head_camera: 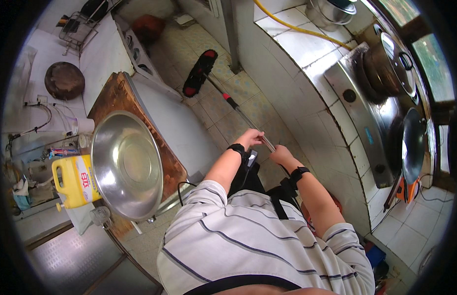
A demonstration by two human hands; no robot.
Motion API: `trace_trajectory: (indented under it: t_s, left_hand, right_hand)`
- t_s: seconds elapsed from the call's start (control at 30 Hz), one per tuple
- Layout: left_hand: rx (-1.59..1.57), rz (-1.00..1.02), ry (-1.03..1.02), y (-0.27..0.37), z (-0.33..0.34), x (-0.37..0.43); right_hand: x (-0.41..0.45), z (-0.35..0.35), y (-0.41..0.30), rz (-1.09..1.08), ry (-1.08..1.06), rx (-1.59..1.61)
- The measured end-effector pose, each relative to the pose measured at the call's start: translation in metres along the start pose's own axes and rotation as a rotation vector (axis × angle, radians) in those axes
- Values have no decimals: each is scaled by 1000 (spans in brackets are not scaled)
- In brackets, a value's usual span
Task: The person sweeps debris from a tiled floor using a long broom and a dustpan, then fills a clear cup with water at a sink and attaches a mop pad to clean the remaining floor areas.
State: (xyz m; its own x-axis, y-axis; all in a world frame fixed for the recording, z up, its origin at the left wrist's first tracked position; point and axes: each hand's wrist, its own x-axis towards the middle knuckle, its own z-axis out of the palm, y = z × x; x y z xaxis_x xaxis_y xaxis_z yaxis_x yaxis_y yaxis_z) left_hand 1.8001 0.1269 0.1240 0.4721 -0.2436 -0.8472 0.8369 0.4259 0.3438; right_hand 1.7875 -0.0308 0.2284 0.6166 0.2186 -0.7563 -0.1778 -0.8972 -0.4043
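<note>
My left hand (253, 138) grips the metal pole of a broom (246, 117), and my right hand (281, 154) closes round the same pole a little nearer my body. From my hands the pole slants away up and to the left, past a black and red joint, to a wide black head with red ends (200, 73). That head lies on the patterned tile floor (243, 88) between the two counters. Each wrist wears a black strap.
On the left, a large steel basin (127, 166) and a yellow jug (72, 180) stand by a wooden board (169, 167). At right, a gas stove (361, 121) bears a lidded pot (386, 70) and a wok (413, 145). A yellow hose (302, 25) crosses the tiled counter.
</note>
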Motion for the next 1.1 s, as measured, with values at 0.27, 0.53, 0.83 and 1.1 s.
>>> trace_trajectory:
  t_s: [0.27, 0.53, 0.83, 1.1]
  left_hand:
    - [6, -12, -218, -132, 114, -25]
    - [280, -230, -394, -327, 225, -82]
    - [99, -534, -553, -326, 216, -124]
    - [225, -331, -400, -230, 116, -88]
  right_hand:
    - [-115, -2, 142, 91, -32, 100]
    - [-317, 30, 234, 333, 40, 109]
    - [-374, 51, 242, 389, 144, -62]
    - [-272, 91, 171, 191, 249, -168]
